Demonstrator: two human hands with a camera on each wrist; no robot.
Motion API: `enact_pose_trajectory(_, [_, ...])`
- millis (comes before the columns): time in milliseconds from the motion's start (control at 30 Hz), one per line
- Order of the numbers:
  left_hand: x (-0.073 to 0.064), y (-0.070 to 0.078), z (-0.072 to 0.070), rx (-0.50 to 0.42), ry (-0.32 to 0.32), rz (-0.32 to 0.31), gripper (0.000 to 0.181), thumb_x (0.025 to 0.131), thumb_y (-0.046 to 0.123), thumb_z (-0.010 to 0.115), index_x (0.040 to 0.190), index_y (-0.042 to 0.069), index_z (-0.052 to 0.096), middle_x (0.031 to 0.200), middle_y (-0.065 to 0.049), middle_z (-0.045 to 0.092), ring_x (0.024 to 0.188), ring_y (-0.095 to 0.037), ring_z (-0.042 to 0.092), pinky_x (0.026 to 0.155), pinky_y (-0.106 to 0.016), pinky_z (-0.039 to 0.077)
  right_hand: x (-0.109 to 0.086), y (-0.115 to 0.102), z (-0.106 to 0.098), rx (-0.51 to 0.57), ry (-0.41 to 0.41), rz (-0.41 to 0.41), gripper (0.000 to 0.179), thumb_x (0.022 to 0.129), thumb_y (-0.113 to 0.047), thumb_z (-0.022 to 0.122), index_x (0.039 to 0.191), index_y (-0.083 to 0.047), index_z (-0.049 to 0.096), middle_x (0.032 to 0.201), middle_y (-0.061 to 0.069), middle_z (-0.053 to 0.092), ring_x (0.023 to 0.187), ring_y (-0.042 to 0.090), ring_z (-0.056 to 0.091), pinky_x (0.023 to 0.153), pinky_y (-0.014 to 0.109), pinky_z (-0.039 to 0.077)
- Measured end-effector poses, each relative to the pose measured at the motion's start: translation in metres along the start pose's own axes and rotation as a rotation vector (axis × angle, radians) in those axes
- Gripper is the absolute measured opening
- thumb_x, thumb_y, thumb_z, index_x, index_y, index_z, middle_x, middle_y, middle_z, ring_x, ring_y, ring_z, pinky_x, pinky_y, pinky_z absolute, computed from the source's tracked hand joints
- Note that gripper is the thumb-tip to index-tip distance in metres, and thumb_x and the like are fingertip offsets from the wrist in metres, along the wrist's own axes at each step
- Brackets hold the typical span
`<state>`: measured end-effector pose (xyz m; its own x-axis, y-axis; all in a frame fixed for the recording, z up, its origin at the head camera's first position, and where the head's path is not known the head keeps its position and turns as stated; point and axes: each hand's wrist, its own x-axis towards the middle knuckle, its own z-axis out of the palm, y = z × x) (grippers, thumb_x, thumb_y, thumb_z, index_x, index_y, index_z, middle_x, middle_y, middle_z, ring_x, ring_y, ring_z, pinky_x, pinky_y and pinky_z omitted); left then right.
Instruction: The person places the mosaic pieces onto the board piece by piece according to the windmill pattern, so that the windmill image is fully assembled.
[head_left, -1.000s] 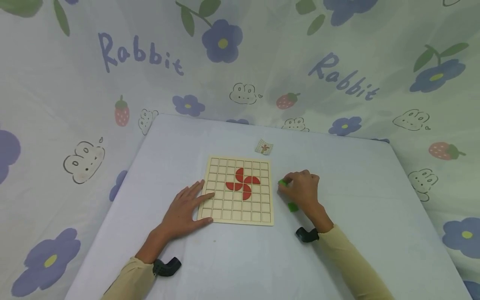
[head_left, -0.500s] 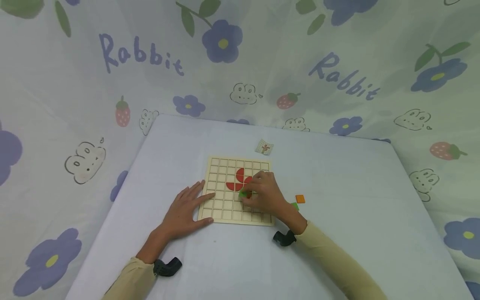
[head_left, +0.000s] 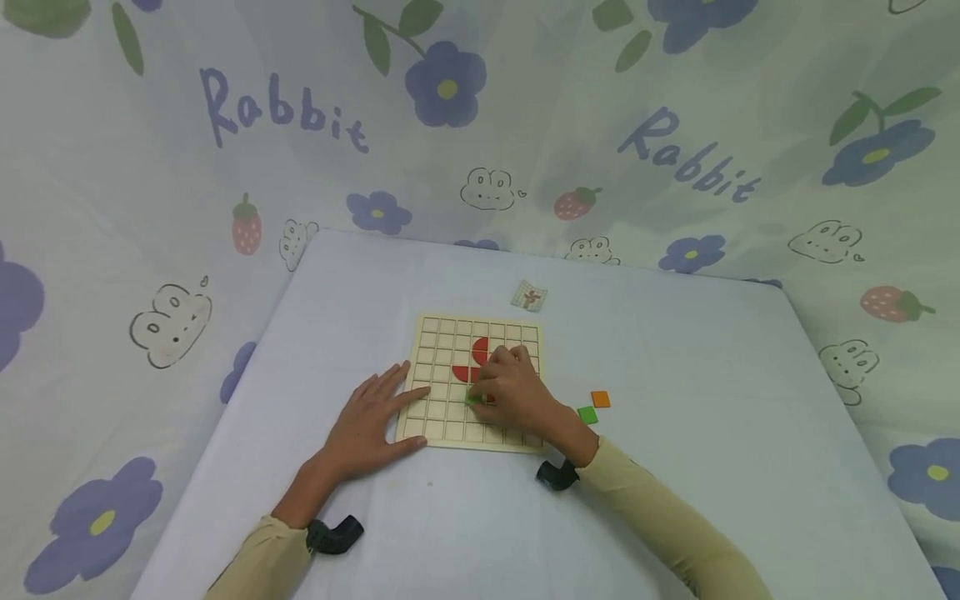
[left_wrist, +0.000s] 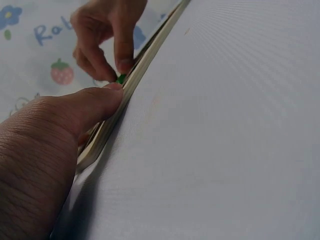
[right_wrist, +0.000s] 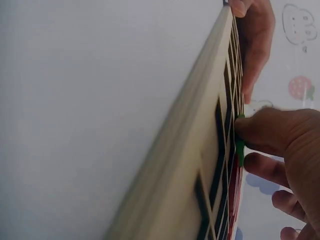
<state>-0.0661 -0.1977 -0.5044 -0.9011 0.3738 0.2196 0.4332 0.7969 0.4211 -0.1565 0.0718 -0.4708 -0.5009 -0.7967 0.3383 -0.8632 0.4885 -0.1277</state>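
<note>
A square wooden grid board (head_left: 446,431) lies on the white table, with red curved tiles (head_left: 480,351) set in cells near its middle. My left hand (head_left: 369,421) rests at the board's left side, fingers spread and fairly straight over its edge cells. The right hand (head_left: 517,395) pinches a small green tile (head_left: 472,399) between thumb and fingertips, down at the cells just below the red tiles. In the right wrist view the green tile (right_wrist: 240,145) stands at the board's surface by the thumb. Part of the red pattern is hidden behind the right hand.
Right of the board lie a second green tile (head_left: 588,415) and an orange tile (head_left: 601,399). A small pattern card (head_left: 529,296) lies behind the board. A patterned cloth (head_left: 300,192) hangs behind the table.
The right hand has brought a green tile from the table's right side leftward onto the board. A green and an orange tile now show beside its wrist. The left hand stays put.
</note>
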Motion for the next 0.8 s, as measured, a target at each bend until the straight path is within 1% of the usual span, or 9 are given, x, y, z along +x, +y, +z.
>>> enact_pose_trajectory(100, [0.000, 0.000, 0.000, 0.000, 0.000, 0.007, 0.070, 0.083, 0.060, 0.068, 0.142, 0.023, 0.055, 0.158, -0.014, 0.029, 0.145, -0.031, 0.022, 0.113, -0.054, 0.021, -0.001, -0.001, -0.002, -0.004, -0.012, 0.030, 0.006, 0.079, -0.027, 0.082, 0.084, -0.025, 0.081, 0.081, -0.010, 0.066, 0.083, 0.016, 0.047, 0.073, 0.040, 0.033])
enact_pose_trajectory(200, [0.000, -0.001, 0.001, -0.002, -0.011, -0.002, 0.071, 0.083, 0.061, 0.067, 0.142, 0.024, 0.054, 0.159, -0.012, 0.027, 0.146, -0.029, 0.020, 0.114, -0.053, 0.019, -0.001, -0.002, -0.003, -0.013, -0.013, 0.059, 0.009, 0.079, -0.027, 0.083, 0.087, -0.024, 0.082, 0.083, -0.010, 0.068, 0.082, 0.015, 0.047, 0.070, 0.038, 0.033])
enact_pose_trajectory(367, [-0.001, -0.003, 0.002, 0.006, -0.028, -0.020, 0.072, 0.083, 0.064, 0.065, 0.144, 0.027, 0.052, 0.161, -0.009, 0.024, 0.147, -0.026, 0.017, 0.116, -0.051, 0.016, 0.000, -0.006, -0.003, -0.072, -0.048, 0.047, 0.011, 0.084, -0.024, 0.077, 0.094, -0.027, 0.080, 0.083, -0.010, 0.066, 0.078, 0.017, 0.047, 0.068, 0.036, 0.032])
enact_pose_trajectory(467, [0.000, -0.002, 0.002, 0.004, -0.031, -0.014, 0.072, 0.084, 0.064, 0.064, 0.144, 0.027, 0.052, 0.160, -0.010, 0.024, 0.147, -0.027, 0.017, 0.116, -0.051, 0.016, 0.000, -0.007, -0.004, -0.093, -0.069, 0.059, 0.010, 0.085, -0.023, 0.076, 0.090, -0.029, 0.080, 0.080, -0.011, 0.063, 0.076, 0.015, 0.046, 0.066, 0.035, 0.030])
enact_pose_trajectory(567, [0.000, -0.001, 0.002, -0.001, -0.027, -0.012, 0.072, 0.084, 0.063, 0.065, 0.144, 0.026, 0.052, 0.160, -0.011, 0.025, 0.147, -0.028, 0.017, 0.115, -0.051, 0.016, -0.001, -0.007, -0.006, -0.074, -0.077, 0.089, 0.007, 0.083, -0.023, 0.079, 0.087, -0.029, 0.081, 0.080, -0.012, 0.063, 0.078, 0.014, 0.048, 0.065, 0.034, 0.029])
enact_pose_trajectory(633, [0.000, -0.001, 0.002, 0.002, -0.025, -0.016, 0.072, 0.083, 0.063, 0.065, 0.144, 0.026, 0.053, 0.160, -0.011, 0.026, 0.147, -0.028, 0.018, 0.115, -0.051, 0.017, -0.002, -0.007, -0.007, -0.057, -0.081, 0.103, 0.006, 0.084, -0.023, 0.078, 0.088, -0.027, 0.081, 0.080, -0.013, 0.064, 0.079, 0.014, 0.049, 0.065, 0.034, 0.030])
enact_pose_trajectory(800, [-0.001, -0.002, 0.002, 0.012, -0.032, -0.028, 0.072, 0.083, 0.064, 0.065, 0.144, 0.027, 0.052, 0.160, -0.009, 0.024, 0.148, -0.026, 0.016, 0.116, -0.051, 0.015, -0.016, -0.006, -0.009, 0.006, -0.066, 0.157, 0.009, 0.083, -0.024, 0.079, 0.091, -0.025, 0.080, 0.085, -0.012, 0.067, 0.082, 0.014, 0.047, 0.069, 0.034, 0.032])
